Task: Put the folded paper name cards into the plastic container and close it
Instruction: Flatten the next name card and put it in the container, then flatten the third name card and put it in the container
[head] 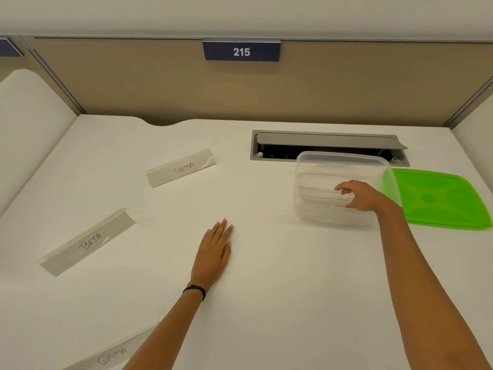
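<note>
Fingers (222, 231) of the left hand (214, 252) lie straight and close together, palm down on the smooth white table (266, 303), with a thin black band (194, 289) at the wrist. At far right, the right hand (358, 196) reaches into a clear plastic container (344, 157) with rounded corners. Its fingers bend down over pale stored cards (317, 192) lying flat on the bottom; whether they pinch one cannot be told. A glossy green lid (437, 198), square with rounded corners and a moulded cross, lies flat on the table just right of the container, its left edge behind the clear wall.

Three long, tent-folded paper name cards lie well apart on the left half of the table. The SIGMA card (181, 168) is farthest, the BETA card (88, 241) sits at mid-left, and the GAMA card (112, 359) is at the near edge, partly hidden by the left forearm. A grey hatch (328, 141) stands open in the tabletop just beyond the container. A beige partition (160, 84) carries a dark blue sign (241, 50) reading 215.
</note>
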`<state>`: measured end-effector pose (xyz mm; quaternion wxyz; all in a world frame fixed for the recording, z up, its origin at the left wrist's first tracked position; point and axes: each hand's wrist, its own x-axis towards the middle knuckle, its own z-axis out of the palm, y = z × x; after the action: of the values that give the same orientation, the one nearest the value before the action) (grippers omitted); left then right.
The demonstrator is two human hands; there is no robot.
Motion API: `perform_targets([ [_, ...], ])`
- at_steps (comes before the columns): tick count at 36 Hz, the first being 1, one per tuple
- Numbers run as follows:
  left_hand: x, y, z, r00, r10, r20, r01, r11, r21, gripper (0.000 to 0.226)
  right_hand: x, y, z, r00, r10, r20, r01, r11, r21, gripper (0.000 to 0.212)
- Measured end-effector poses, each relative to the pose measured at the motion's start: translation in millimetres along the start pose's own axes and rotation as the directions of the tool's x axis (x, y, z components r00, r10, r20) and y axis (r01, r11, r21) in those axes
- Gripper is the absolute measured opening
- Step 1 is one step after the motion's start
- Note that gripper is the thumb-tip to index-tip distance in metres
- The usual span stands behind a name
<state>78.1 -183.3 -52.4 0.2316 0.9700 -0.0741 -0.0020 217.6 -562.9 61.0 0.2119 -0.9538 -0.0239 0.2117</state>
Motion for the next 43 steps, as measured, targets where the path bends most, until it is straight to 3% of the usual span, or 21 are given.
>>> perform_targets([
  [13, 0.3, -0.1, -0.4, 1.000, 0.008, -0.008, -0.008, 1.000, 0.010, 0.048, 8.5, 7.4, -0.3, 0.993, 0.073, 0.093, -0.079, 0.995, 0.064, 0.052],
  [15, 0.3, -0.6, 0.3, 1.000, 0.008, -0.010, -0.008, 1.000, 0.016, 0.048, 7.9, 8.3, 0.9, 0.997, 0.072, 0.025, -0.074, 0.990, 0.117, 0.048],
  [18, 0.5, -1.3, 1.4, 1.000, 0.005, -0.009, -0.005, 1.000, 0.018, 0.047, 3.2, 5.3, 4.5, 0.981, 0.030, -0.193, 0.001, 0.987, 0.161, 0.037],
  [23, 0.4, -1.5, 2.1, 1.000, 0.009, -0.012, -0.008, 1.000, 0.022, 0.047, -18.7, -13.8, 12.2, 0.840, -0.037, -0.541, 0.192, 0.953, 0.233, 0.032],
  [28, -0.1, -0.6, -0.2, 1.000, 0.000, 0.007, 0.000, 1.000, 0.008, 0.047, -50.1, -48.8, 32.6, 0.716, -0.048, -0.696, 0.363, 0.877, 0.314, 0.030],
  [33, 0.5, -0.5, -11.6, 0.999, 0.005, 0.043, -0.004, 1.000, -0.024, 0.045, -73.9, -77.7, 66.6, 0.723, -0.065, -0.688, 0.414, 0.838, 0.356, 0.028],
  [43, -20.1, -46.4, -77.8, 0.930, 0.059, 0.362, -0.001, 0.988, -0.158, 0.036, -102.3, -127.1, 150.4, 0.876, -0.226, -0.426, 0.414, 0.804, 0.427, 0.033],
])
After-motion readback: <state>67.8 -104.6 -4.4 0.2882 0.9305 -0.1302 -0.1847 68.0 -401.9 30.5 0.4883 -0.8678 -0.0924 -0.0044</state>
